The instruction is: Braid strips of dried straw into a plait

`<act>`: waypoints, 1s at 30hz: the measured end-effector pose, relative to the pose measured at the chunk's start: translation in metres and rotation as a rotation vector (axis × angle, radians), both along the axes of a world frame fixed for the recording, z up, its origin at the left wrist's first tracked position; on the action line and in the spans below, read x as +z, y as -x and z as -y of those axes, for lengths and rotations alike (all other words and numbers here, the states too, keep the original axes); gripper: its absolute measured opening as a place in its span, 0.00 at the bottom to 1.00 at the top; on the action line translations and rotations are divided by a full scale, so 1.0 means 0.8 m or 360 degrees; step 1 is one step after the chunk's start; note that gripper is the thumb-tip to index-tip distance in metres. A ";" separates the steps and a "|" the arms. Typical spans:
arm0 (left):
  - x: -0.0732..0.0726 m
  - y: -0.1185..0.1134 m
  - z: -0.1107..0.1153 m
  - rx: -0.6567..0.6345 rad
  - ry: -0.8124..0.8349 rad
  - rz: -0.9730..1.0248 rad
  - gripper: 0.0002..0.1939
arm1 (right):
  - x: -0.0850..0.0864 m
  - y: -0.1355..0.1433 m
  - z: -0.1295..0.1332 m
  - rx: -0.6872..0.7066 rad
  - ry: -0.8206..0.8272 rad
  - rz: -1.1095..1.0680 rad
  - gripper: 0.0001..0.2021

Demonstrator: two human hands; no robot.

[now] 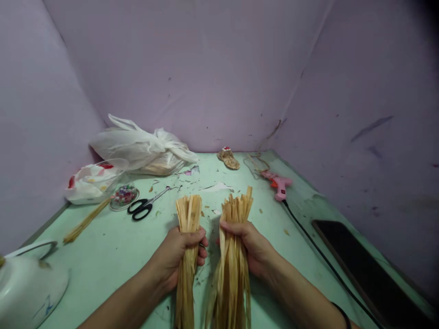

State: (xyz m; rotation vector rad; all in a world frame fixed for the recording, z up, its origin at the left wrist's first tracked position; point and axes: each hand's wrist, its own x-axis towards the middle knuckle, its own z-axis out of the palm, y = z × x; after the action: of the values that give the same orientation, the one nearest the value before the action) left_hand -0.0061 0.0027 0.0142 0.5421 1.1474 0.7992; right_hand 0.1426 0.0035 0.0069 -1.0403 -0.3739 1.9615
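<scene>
My left hand (183,251) is closed round a bundle of dried straw-coloured strips (188,210), held upright with its cut ends at the top. Beside it, my right hand (252,246) grips a second, looser bundle of dried strips (233,274), thumb across the front. The two bundles stand apart with a narrow gap between them. Their lower ends hang down past the bottom of the view. Scissors with black handles (142,208) lie on the green tabletop (116,256), to the left of my left hand.
At the back left are a white plastic bag (137,146), a white and red packet (91,183), a dish of beads (124,196) and thin straw stalks (85,221). A small woven piece (229,160) sits by the wall. Rightward lie a pink glue gun (279,183) and a dark phone-like slab (363,269). A white bowl (32,288) stands front left.
</scene>
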 end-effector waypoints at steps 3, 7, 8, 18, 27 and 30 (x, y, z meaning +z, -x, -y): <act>-0.001 0.003 -0.001 -0.0073 -0.0026 -0.0020 0.07 | 0.007 -0.017 -0.009 0.0097 0.0152 -0.0025 0.07; -0.009 0.005 0.001 -0.0160 -0.0086 0.0005 0.05 | 0.014 -0.040 -0.016 0.0194 -0.0078 -0.0243 0.04; -0.011 0.005 0.003 -0.0181 -0.0107 0.0021 0.06 | 0.014 -0.041 -0.016 0.0156 -0.0172 -0.0253 0.05; -0.014 -0.013 0.024 -0.0545 -0.0402 0.0374 0.20 | -0.003 0.009 0.013 -0.0055 -0.0520 0.0449 0.11; -0.004 -0.005 0.013 -0.0100 -0.0071 0.0301 0.05 | -0.001 -0.001 0.003 -0.0072 -0.0358 0.0414 0.08; -0.002 -0.003 0.008 0.0056 0.0002 0.0107 0.04 | -0.001 -0.003 0.001 -0.0103 -0.0298 0.0468 0.06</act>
State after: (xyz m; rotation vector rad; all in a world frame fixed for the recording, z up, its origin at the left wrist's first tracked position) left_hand -0.0033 -0.0036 0.0126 0.4914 1.0979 0.8408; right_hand 0.1454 0.0028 0.0058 -1.2037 -0.6640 1.6822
